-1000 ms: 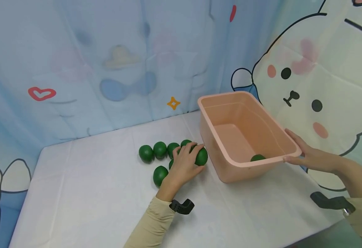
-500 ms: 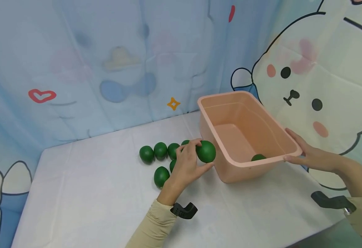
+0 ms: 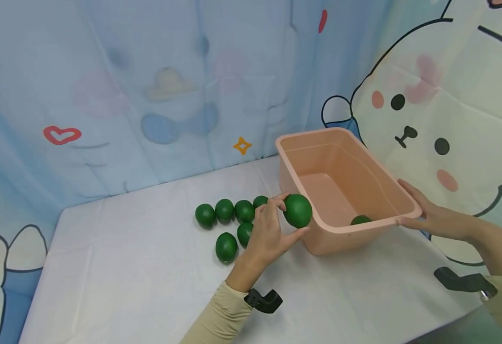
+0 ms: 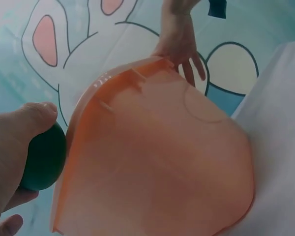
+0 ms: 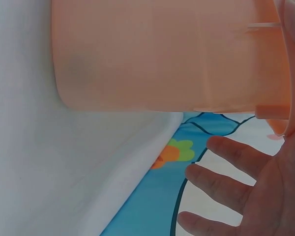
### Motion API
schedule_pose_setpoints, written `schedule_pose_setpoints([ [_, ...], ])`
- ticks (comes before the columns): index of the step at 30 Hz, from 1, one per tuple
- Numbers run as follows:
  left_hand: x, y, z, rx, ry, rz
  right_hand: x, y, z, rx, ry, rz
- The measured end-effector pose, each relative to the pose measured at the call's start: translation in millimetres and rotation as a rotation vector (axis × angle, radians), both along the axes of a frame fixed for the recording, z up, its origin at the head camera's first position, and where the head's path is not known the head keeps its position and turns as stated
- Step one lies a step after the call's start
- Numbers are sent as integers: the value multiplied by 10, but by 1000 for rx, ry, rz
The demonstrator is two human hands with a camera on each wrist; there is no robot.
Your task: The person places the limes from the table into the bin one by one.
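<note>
Left hand: we see the left hand point(image 3: 271, 235) with thumb and bent fingers pinching one green fruit point(image 3: 298, 210), held up outside the pink bin point(image 3: 341, 241), before its left wall; whether fruit and bin touch, we cannot tell.
Right hand: we find the right hand point(image 3: 436, 220) resting at the bin's near right corner, thumb and fingers either side of it.
Right wrist view: here alone we see three fingers point(image 5: 221, 187) loosely straight and spread below the rim, gripping nothing, and an orange-and-green print point(image 5: 174, 153) on the backdrop.
Left wrist view: we get the thumb point(image 4: 37, 115) across the held fruit, the bin's outer wall, and pink-lined ears point(image 4: 45, 42); the bin's inside is hidden.
Head view: only here do we see the fruit in the bin point(image 3: 360, 220), partly hidden by the near rim.
Loose fruit: we count six green fruits point(image 3: 226, 247) on the white cloth point(image 3: 139, 267), left of the bin; the left hand partly blocks that group.
Around: we note a blue curtain point(image 3: 147, 71) along the far side, tan sleeves point(image 3: 221, 315) and black wrist devices point(image 3: 263, 301).
</note>
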State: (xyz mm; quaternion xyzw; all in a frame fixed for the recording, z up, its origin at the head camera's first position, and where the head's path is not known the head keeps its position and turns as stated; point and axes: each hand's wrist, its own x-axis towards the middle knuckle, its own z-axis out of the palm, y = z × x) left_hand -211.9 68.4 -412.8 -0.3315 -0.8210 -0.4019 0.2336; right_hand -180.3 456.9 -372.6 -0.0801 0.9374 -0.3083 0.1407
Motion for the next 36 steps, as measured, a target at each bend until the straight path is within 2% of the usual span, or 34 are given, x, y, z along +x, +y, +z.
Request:
schedule_pose_setpoints([
  [7,27,57,-19,55,100,-43,4,5,-13,-8,-4,-3],
  [13,43,93,-19,90,142,-82,-17,2,8,-15,-13,-9],
  [23,40,102,-34,116,167,-158,-2,-3,-5,0,-1,-13],
  [30,30,95,-33,114,205,-171,7,-13,-30,11,15,-11],
  [36,40,100,-28,118,207,-163,1,-15,-34,2,9,-11],
])
